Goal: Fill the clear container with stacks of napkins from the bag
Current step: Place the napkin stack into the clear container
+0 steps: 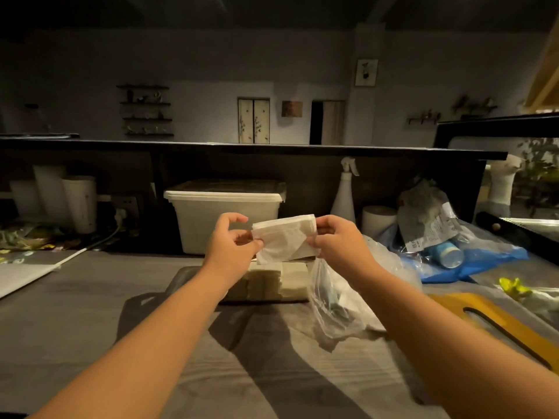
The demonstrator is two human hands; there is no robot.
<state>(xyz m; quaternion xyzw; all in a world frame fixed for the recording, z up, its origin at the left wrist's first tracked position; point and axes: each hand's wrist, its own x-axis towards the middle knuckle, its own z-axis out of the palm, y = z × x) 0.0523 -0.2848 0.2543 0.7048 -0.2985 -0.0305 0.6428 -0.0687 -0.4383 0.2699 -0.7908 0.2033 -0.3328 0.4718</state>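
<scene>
The left hand (233,240) and right hand (335,240) each pinch an end of a napkin stack (284,237), long axis side to side, directly above the clear container (181,278) beside the bag (335,303).

Nothing legible anywhere; the white label (437,232) on the crumpled plastic wrapper (422,204) at far right bears print too small to read.

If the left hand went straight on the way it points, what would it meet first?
The napkins that the left hand pinches; beyond them, probably the white lidded tub, though depth is unclear.
</scene>
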